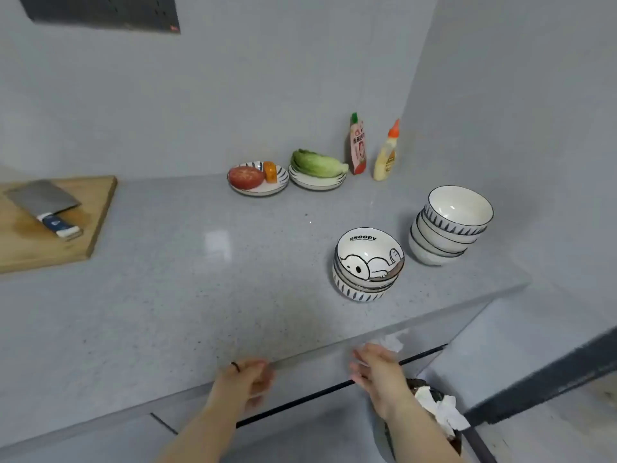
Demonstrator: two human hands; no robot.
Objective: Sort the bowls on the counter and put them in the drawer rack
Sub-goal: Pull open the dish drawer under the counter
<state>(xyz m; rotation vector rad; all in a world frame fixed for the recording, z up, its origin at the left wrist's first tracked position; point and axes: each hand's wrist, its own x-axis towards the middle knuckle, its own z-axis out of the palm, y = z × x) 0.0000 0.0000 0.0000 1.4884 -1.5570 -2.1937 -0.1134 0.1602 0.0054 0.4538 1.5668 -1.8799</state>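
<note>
Two stacks of bowls stand on the grey counter [187, 295] at the right. The nearer stack [367, 265] has a Snoopy bowl on top of blue-striped ones. The farther stack [450, 225] is of white bowls with blue-striped sides. Both my hands are low, at the grey drawer front [307, 379] just under the counter's front edge. My left hand [247, 379], with a dark ring, has its fingers curled over the top of the drawer front. My right hand [377, 372] lies against the drawer front with its fingers stretched out. The drawer rack is hidden.
At the back stand a plate with tomato [257, 178], a plate with lettuce [317, 168] and two sauce bottles [370, 152]. A cutting board [66, 242] with a cleaver [43, 202] is at the left. A bin with crumpled tissue [437, 406] sits below my right wrist.
</note>
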